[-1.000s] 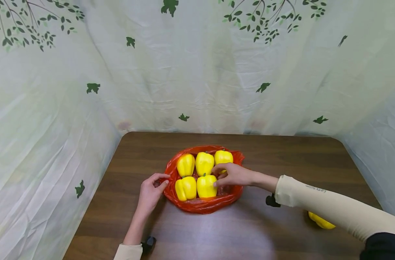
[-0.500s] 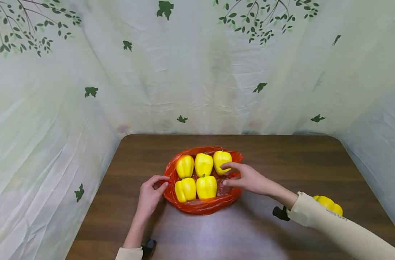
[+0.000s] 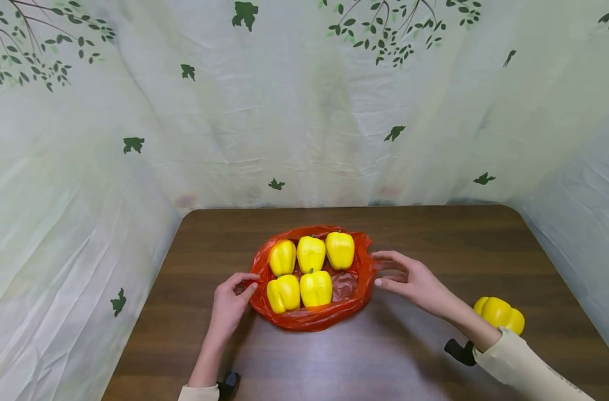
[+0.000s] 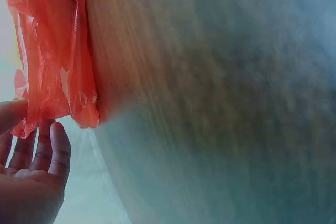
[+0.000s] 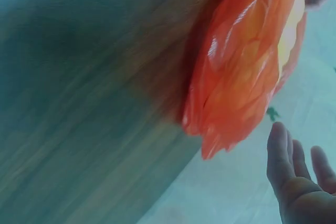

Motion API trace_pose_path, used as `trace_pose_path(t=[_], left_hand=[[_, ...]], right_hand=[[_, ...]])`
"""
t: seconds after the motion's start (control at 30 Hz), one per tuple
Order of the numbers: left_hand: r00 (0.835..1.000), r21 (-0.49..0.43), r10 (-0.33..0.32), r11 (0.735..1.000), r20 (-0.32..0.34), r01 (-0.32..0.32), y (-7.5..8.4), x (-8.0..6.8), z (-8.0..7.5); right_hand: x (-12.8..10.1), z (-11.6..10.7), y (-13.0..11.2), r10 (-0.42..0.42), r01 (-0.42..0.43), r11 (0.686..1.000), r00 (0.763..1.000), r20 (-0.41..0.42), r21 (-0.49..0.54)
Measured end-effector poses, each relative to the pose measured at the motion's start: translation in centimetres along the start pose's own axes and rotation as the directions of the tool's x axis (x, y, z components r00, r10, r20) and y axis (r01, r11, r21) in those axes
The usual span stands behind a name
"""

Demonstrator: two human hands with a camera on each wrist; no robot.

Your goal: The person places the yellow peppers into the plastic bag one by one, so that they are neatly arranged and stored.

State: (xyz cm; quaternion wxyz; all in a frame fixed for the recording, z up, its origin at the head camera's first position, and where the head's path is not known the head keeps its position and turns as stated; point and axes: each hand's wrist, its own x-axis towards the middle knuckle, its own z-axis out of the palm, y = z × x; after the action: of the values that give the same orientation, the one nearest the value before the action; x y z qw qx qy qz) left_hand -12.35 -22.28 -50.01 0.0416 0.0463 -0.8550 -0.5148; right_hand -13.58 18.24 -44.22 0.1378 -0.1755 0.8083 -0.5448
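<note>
A red plastic bag (image 3: 312, 322) lies wide-mouthed on the table, with several yellow bell peppers inside. Three peppers, among them the back right one (image 3: 340, 250), form the back row; two, including the front middle one (image 3: 317, 289), sit in front. Bare red plastic shows at the bag's front right. My left hand (image 3: 229, 301) pinches the bag's left rim between thumb and fingers; the left wrist view shows the thumb (image 4: 11, 114) over the film. My right hand (image 3: 414, 284) holds nothing, its fingers extended beside the bag's right rim.
One more yellow bell pepper (image 3: 500, 314) lies on the brown wooden table (image 3: 435, 234) at the right, partly behind the right forearm. A pale curtain (image 3: 304, 111) with leaf prints hangs behind the table and along both sides.
My right hand has left the front middle pepper and drawn back rightward out of the bag. The loose pepper shows more fully. My left hand keeps its place at the rim.
</note>
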Motion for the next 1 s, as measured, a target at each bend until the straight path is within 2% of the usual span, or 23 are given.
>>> trace_pose_path(t=[0.23,0.4,0.5,0.7,0.83,1.0], left_hand=[[1.0,0.01,0.01,1.0,0.0,-0.01,0.1,0.0,0.1],[1.0,0.019,0.006,1.0,-0.004,-0.005,0.2,0.0,0.1],[1.0,0.02,-0.001,1.0,0.001,0.001,0.2,0.0,0.1],[1.0,0.038,0.007,0.999,-0.001,-0.007,0.2,0.1,0.0],[1.0,0.038,0.011,0.999,0.0,-0.011,0.2,0.1,0.1],[1.0,0.038,0.006,0.999,0.001,-0.006,0.2,0.1,0.0]], right_hand=[[-2.6,-1.8,0.4,-0.009,0.004,0.999,0.995,-0.097,-0.047],[-4.3,-3.0,0.9,-0.034,0.008,0.991,0.981,-0.19,-0.137],[-5.3,-3.5,1.1,-0.02,-0.03,0.98,0.968,-0.25,-0.195],[-7.4,-4.3,1.7,-0.055,-0.078,0.934,0.933,-0.354,-0.35],[-9.1,-4.8,2.2,-0.054,-0.11,0.925,0.909,-0.413,-0.364],[-10.6,-5.1,2.9,-0.02,-0.152,0.936,0.878,-0.479,-0.318]])
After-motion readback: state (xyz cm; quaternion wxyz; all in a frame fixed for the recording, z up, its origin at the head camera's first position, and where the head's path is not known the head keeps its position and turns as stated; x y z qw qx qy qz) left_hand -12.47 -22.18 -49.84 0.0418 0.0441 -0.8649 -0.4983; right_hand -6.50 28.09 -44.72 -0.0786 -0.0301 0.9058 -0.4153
